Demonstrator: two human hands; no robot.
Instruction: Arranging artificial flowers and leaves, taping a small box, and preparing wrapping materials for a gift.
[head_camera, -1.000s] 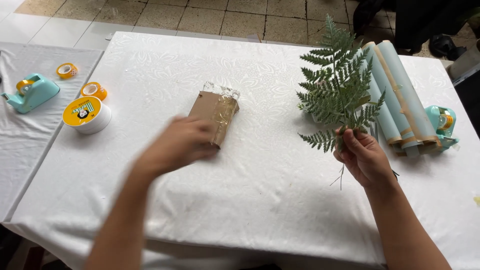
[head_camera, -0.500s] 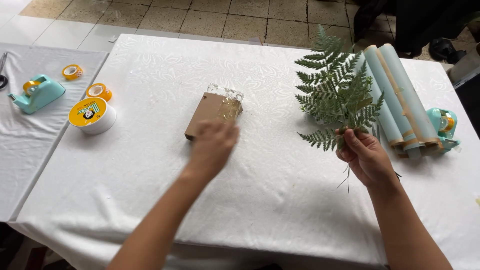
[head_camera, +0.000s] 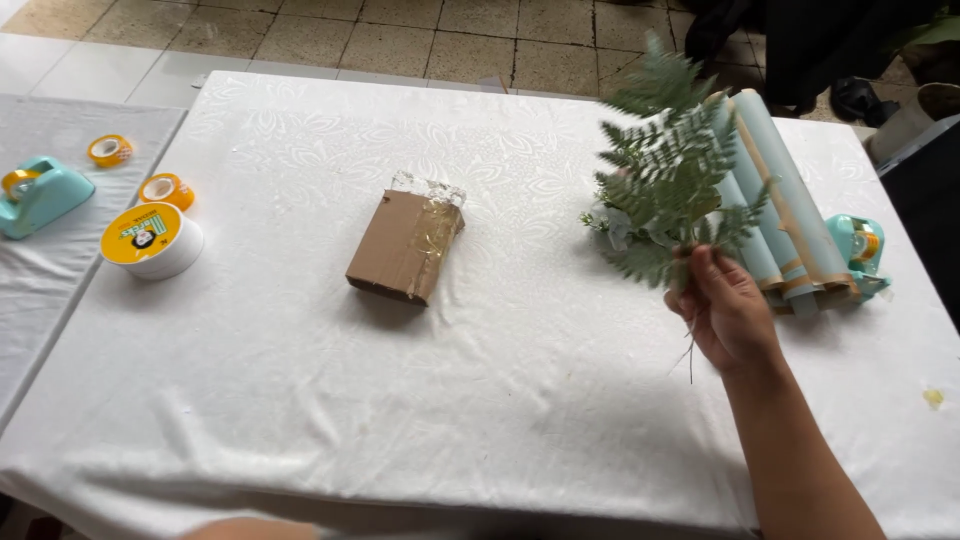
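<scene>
Head view shows the right hand (head_camera: 727, 312) closed around the stems of a green fern sprig (head_camera: 672, 190), held up over the white tablecloth (head_camera: 500, 400) just in front of some pale blue paper rolls (head_camera: 780, 210). Only a sliver of the left hand (head_camera: 250, 528) shows at the bottom edge, so I cannot tell its grip. A taped cardboard box (head_camera: 405, 247) lies mid-table, well apart from both hands.

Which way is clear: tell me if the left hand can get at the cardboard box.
Probably yes: the cardboard box lies alone mid-table on bare white tablecloth; the left hand barely shows at the near edge.
</scene>
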